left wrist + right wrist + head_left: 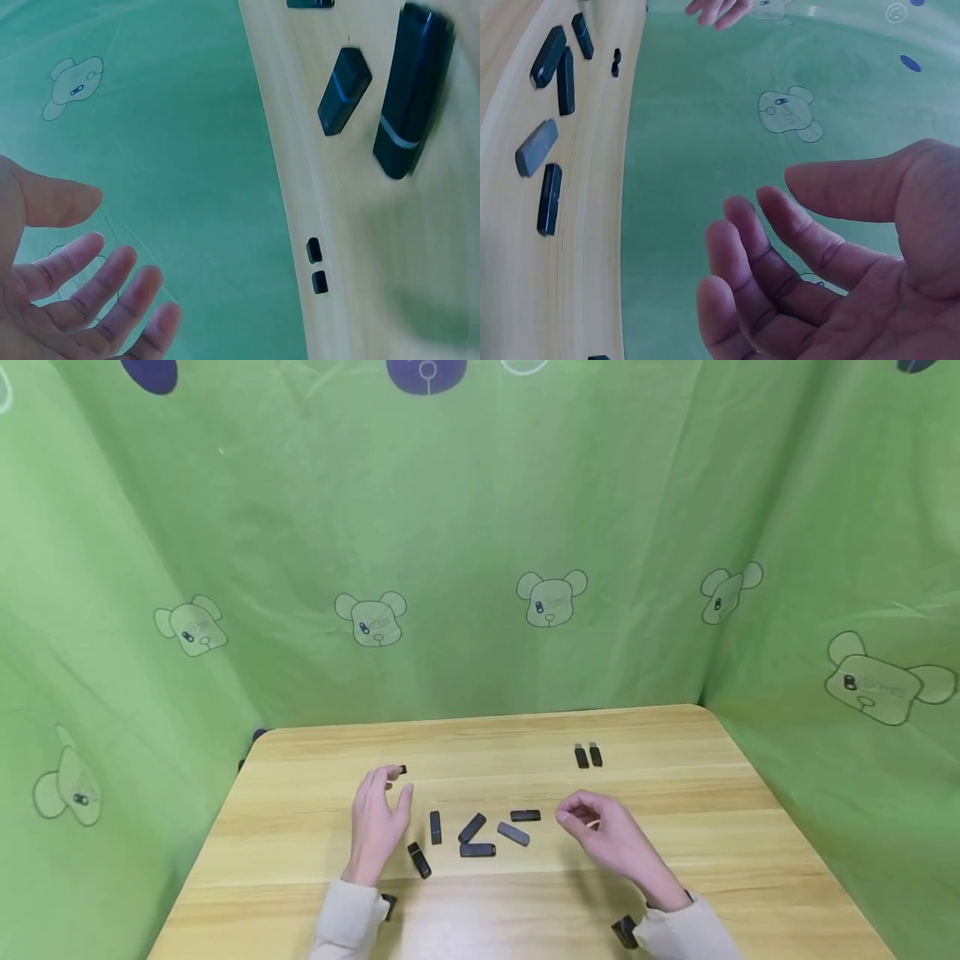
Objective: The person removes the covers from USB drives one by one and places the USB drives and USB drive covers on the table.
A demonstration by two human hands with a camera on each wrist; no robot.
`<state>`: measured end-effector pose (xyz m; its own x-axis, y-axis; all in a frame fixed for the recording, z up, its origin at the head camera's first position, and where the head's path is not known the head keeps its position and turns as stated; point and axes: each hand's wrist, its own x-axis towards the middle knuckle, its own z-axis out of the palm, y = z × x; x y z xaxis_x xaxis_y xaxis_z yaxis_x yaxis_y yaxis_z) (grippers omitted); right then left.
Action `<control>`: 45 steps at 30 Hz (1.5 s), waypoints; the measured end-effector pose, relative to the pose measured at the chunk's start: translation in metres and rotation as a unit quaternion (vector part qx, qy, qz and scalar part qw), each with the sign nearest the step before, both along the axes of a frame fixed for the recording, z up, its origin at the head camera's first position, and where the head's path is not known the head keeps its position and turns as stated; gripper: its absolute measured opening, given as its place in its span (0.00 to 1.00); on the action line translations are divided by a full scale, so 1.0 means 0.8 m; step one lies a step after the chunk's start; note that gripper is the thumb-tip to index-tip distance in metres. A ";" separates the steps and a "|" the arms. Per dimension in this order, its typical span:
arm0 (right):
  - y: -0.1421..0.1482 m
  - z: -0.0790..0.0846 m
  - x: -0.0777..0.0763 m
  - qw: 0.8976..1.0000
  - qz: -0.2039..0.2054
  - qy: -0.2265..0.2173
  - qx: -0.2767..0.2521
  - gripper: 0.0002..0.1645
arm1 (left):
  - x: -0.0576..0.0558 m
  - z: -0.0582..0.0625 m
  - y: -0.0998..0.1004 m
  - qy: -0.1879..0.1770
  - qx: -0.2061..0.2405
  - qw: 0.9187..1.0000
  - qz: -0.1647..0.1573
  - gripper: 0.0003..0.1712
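Observation:
My left hand (377,822) is over the left side of the table, fingers spread and relaxed with nothing in them. Its fingertips overlap a small black cap (402,769) in the head view; the left wrist view shows two such caps, a front one (320,282) and another (314,250) beside it. My right hand (611,833) hovers right of the middle, empty, its fingers loosely bent towards the thumb. Between the hands lie several USB sticks: a grey one (513,833), a black one (525,816) nearest the right hand, and a black one (419,860) near the left wrist.
Two black USB sticks, one on the left (581,756) and one on the right (596,754), lie side by side at the back right, metal plugs bare. A green curtain (465,677) with bear-face prints surrounds the wooden table (675,735) at the back and sides.

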<state>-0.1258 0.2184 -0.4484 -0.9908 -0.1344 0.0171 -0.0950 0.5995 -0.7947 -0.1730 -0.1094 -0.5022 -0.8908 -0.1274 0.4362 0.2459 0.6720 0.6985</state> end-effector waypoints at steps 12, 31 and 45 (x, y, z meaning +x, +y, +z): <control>-0.006 -0.024 -0.031 1.000 -0.008 -0.002 0.013 0.04 | 0.047 -0.015 0.023 0.009 0.034 0.999 0.002 0.12; -0.015 -0.075 -0.083 0.996 -0.014 -0.028 0.078 0.14 | 0.070 -0.022 0.050 0.068 0.044 0.996 -0.028 0.12; -0.018 -0.108 -0.097 0.991 0.022 -0.046 0.128 0.19 | 0.072 -0.027 0.054 0.034 0.061 0.997 -0.028 0.10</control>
